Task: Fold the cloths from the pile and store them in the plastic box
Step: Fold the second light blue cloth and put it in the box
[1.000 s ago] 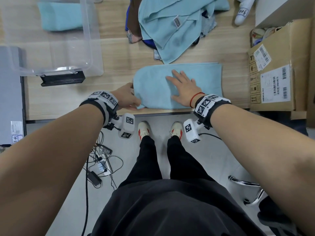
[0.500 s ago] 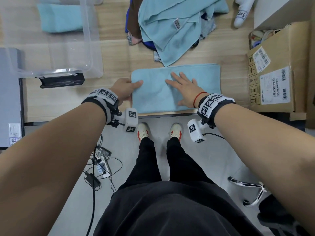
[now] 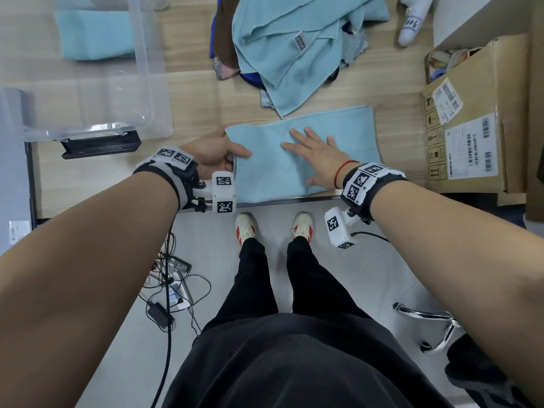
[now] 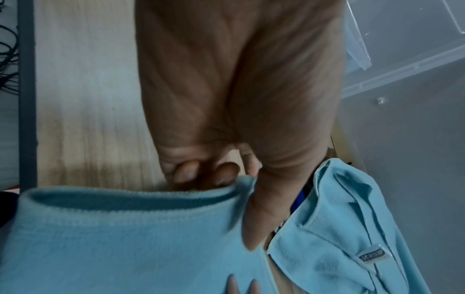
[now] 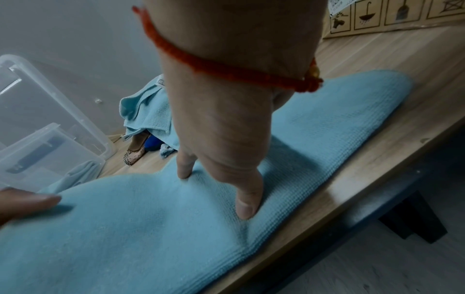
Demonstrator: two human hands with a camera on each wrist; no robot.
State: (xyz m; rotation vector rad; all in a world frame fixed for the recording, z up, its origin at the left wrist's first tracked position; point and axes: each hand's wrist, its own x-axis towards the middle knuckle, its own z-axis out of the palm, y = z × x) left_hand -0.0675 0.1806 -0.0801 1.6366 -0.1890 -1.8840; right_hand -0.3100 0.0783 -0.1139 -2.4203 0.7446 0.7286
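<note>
right hand (image 5: 226,127) flat on blue cloth (image 5: 314,139)

Light blue cloth (image 3: 300,160), pale wood table (image 3: 194,92), red wrist string (image 3: 344,169).

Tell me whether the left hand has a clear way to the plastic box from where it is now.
Probably yes. The left hand pinches the cloth's left edge, and the plastic box sits open just beyond it to the left. Only bare table lies between; the right hand presses elsewhere.

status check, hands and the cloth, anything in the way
Left hand grips left end of blue cloth, thumb on top. Right hand flat on its middle. Cloth pile touches far edge; plastic box sits left, apart.
</note>
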